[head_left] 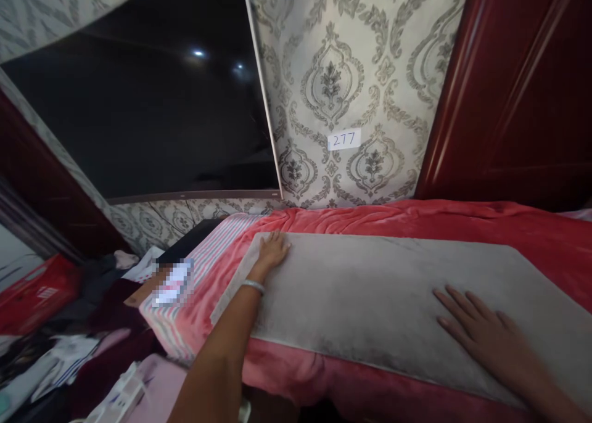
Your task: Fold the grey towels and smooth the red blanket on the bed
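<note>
A long grey mat with a soft, plush-looking surface lies spread flat over a red blanket. My left hand rests on the mat near its far left corner, fingers stretched out, a silver bangle on the wrist. Toward the right side of the mat is my right hand, palm down with the fingers spread; whether it presses on the fabric or hovers just over it, I cannot tell. Neither hand holds anything. Past the right edge of the view the mat's end is cut off.
A striped cloth shows under the blanket at the left. Clothes, a red bag and a white power strip lie lower left. A large dark television hangs on the patterned wall, beside a paper label reading 277. Dark red door at right.
</note>
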Motion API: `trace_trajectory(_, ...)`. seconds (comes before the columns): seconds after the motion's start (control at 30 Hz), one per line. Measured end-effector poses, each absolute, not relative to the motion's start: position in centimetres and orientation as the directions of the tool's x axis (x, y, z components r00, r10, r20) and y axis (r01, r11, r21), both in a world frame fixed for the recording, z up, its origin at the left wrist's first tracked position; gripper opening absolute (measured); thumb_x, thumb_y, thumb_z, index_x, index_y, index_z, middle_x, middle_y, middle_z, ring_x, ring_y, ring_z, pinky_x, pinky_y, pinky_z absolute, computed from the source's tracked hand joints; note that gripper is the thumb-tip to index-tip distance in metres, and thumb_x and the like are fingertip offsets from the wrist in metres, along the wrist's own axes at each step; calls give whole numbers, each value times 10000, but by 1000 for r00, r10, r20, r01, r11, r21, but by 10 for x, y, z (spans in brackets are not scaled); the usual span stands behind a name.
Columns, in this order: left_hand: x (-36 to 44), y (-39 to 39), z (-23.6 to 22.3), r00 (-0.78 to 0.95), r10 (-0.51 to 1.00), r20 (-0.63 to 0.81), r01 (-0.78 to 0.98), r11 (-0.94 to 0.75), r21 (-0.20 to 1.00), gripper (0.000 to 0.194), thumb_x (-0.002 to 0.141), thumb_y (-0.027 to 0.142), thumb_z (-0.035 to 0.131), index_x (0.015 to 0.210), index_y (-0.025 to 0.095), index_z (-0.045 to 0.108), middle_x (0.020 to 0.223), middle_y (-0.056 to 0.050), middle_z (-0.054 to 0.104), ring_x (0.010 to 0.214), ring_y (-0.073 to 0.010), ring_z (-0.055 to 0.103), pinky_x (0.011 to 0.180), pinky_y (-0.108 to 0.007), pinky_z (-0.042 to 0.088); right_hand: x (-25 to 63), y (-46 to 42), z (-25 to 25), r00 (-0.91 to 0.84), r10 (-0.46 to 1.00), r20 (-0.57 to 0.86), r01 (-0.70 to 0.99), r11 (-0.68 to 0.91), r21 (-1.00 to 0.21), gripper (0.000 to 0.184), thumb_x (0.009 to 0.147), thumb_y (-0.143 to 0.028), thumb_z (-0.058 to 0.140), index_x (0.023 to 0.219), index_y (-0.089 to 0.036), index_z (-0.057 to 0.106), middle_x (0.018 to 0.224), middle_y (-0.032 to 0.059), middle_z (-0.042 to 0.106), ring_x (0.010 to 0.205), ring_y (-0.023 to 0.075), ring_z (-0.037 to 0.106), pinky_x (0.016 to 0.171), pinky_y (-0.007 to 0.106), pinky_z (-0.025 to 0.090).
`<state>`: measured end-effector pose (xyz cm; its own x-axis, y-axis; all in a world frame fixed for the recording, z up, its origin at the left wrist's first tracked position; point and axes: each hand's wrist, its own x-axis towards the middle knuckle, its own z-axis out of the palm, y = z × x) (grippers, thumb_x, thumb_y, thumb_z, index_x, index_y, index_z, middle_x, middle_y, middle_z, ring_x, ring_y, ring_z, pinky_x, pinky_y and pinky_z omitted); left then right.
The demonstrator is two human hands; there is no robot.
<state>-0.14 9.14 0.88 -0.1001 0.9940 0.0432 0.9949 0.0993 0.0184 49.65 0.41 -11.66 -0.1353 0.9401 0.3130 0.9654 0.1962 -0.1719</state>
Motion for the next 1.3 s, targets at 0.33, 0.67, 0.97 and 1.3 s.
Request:
trace_trajectory(0.33, -7, 95, -21, -316, 939, 137, 948, 317, 10, 718, 971, 579, 248, 1539, 157, 366, 1637, -173, 275, 1516, -363, 210, 1203, -589, 174, 507, 9, -133, -159, 935, 317, 962, 219, -161, 762, 874, -720, 214, 1519, -381, 440, 1587, -7, 374, 1455, 347, 329, 1114, 648, 324)
trace_trajectory(0.67, -4, 104, 4, -321, 947, 28, 947, 321, -9, 738, 933, 614, 346, 1528, 180, 398, 1597, -189, 352, 1497, -370, 269, 1166, -605, 265, 490, 1, -101, -141, 970, 196, 981, 164, -105, 738, 922, -682, 224, 1536, -324, 422, 1624, 14, 297, 1488, 332, 261, 1150, 627, 274)
trace_trajectory(0.97, 95, 90, -14, 99, 992, 79, 995, -100, 10, 683, 964, 608, 322, 1565, 284, 325, 1666, -83, 225, 1532, -359, 159, 1205, -615, 164, 473, 23, -51, -163, 986, 40, 976, 167, -143, 590, 984, -519, 306, 1440, -246, 560, 1515, 117, 480, 1381, 345, 441, 1096, 612, 337)
trace_trajectory(1.3, 101, 93, -17, 101, 987, 124, 992, -90, -90, 617, 991, 499, 334, 1558, 258, 351, 1638, -101, 292, 1503, -383, 242, 1169, -613, 256, 440, 101, -25, -262, 964, 53, 948, 267, -172, 602, 1028, -540, 299, 1581, -303, 318, 1659, 65, 197, 1520, 291, 159, 1185, 595, 155)
